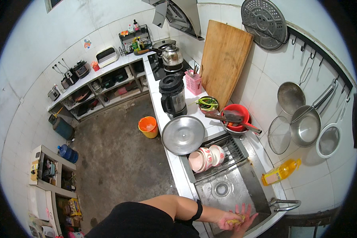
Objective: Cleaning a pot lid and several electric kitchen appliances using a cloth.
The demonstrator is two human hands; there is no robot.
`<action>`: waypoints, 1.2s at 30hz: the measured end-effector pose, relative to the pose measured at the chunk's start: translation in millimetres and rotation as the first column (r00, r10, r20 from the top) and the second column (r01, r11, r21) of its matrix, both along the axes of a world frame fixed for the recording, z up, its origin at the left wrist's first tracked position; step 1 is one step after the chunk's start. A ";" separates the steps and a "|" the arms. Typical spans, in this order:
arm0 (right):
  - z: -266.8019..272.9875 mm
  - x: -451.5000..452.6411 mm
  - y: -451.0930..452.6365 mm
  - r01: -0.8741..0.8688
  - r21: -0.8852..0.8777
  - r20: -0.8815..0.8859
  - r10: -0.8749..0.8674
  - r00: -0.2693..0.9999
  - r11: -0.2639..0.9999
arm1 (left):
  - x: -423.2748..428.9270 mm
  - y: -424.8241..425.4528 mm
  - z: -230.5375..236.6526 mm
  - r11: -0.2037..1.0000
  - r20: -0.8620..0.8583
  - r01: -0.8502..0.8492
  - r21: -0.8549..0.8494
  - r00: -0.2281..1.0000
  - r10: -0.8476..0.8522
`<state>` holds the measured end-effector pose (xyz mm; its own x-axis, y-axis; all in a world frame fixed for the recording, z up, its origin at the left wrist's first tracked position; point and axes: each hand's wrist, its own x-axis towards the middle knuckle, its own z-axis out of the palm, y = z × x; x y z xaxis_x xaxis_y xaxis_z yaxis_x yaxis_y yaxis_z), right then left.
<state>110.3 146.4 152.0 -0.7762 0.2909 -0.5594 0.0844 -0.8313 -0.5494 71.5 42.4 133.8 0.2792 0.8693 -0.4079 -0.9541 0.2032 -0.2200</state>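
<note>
Over the near end of the stainless-steel sink (239, 186), my left hand (224, 219) grips a small yellow sponge-like piece (235, 221). Its exact kind is hard to tell. My right hand (246, 219) lies against that piece with its fingers spread, and its wrist runs out of the bottom of the view. A curved metal faucet (287, 204) stands to the right of my hands. Beyond the drain (222, 189), patterned bowls (201, 160) lie tipped on a dish rack (230, 153) across the sink.
A large metal lid (183, 134) overhangs the counter edge. Behind it are a blender-like jug (173, 96), a bowl of greens (208, 103) and a red basin (236, 116) with a cleaver (233, 117) across it. A yellow bottle (281, 172) stands right of the sink. An orange bucket (148, 127) is on the floor.
</note>
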 end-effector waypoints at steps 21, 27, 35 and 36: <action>-190.8 41.7 22.4 -0.163 -0.237 0.547 0.270 0.792 0.958 | 8.5 -24.1 -57.1 0.736 -0.618 0.199 -0.647 -0.703 -0.353; -84.9 11.2 -42.5 -0.541 0.036 0.691 0.370 0.621 0.840 | 18.5 -47.4 -43.9 0.760 -0.589 -0.052 -0.648 -0.599 -0.543; -79.5 -20.7 -49.9 -0.559 0.797 0.504 -0.260 0.824 -0.230 | -11.9 -131.4 4.0 0.810 -0.619 -0.302 -0.502 -0.528 -0.581; -64.2 -37.9 -70.4 -0.483 0.841 0.458 -0.154 0.876 -0.245 | -20.5 -155.3 9.8 0.805 -0.668 -0.297 -0.513 -0.451 -0.592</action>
<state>72.4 75.9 87.8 -0.8104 0.5837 0.0505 0.4848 0.7165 -0.5016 51.0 -112.9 143.6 -0.7271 0.5484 -0.4129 0.1844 0.7355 0.6520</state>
